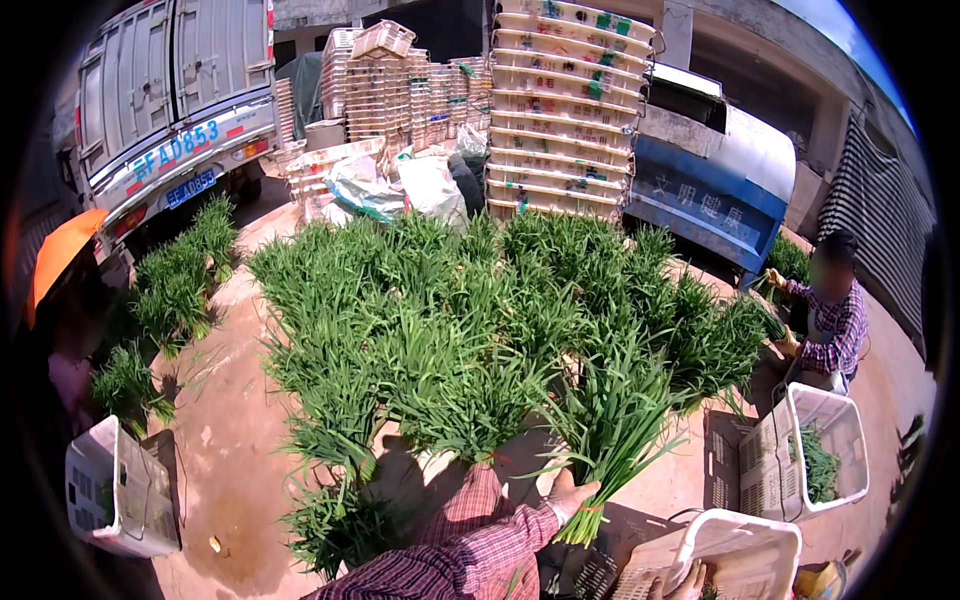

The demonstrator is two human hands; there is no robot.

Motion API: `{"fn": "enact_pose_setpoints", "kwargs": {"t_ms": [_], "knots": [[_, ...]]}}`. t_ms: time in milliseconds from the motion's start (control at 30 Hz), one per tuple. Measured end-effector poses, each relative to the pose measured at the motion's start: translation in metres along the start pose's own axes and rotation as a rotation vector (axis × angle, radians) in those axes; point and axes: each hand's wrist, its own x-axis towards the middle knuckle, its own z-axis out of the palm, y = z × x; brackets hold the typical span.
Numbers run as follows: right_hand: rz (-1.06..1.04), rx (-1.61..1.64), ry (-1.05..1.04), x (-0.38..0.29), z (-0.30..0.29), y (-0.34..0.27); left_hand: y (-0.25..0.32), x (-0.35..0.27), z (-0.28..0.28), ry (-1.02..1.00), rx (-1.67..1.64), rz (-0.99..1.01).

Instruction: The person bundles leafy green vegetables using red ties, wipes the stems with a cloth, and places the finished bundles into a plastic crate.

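Observation:
My left hand [571,498], at the end of a plaid sleeve, grips a bunch of long-leaved greens [611,420] low on its pale stems, near a red tie. The leaves fan out forward, and the cut stem ends point towards me. At the bottom edge, my right hand [684,583] is partly cut off, its fingers by the rim of a white plastic crate [750,525]. Whether these fingers grip anything is unclear. Directly ahead, many similar bunches [450,322] stand upright on the concrete. Another bunch [337,525] stands nearer, left of my legs.
A second white crate [795,457] with some greens stands right, near a person [829,322] handling bunches. Another crate [124,487] stands left, by an orange umbrella [64,251]. Beyond are a truck [165,97], stacked crates [566,112], sacks [431,184] and a blue metal container [705,195].

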Motion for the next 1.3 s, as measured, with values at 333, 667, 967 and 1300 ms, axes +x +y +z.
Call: {"fn": "enact_pose_setpoints", "kwargs": {"t_ms": [333,667,967,1300], "knots": [[0.08,-0.156,-0.114,-0.026,0.024,0.031,-0.149,0.063,-0.089,-0.352,0.284,-0.442],[0.199,-0.367,-0.043,-0.044,-0.008,0.054,-0.039,0.004,-0.002,-0.36,0.304,-0.593],[0.392,-0.514,0.019,-0.144,-0.049,0.094,-0.01,-0.014,-0.013,-0.178,0.051,-0.065],[0.344,-0.591,-0.002,-0.158,-0.057,0.105,0.047,-0.038,-0.031,-0.244,0.018,-0.09]]}}
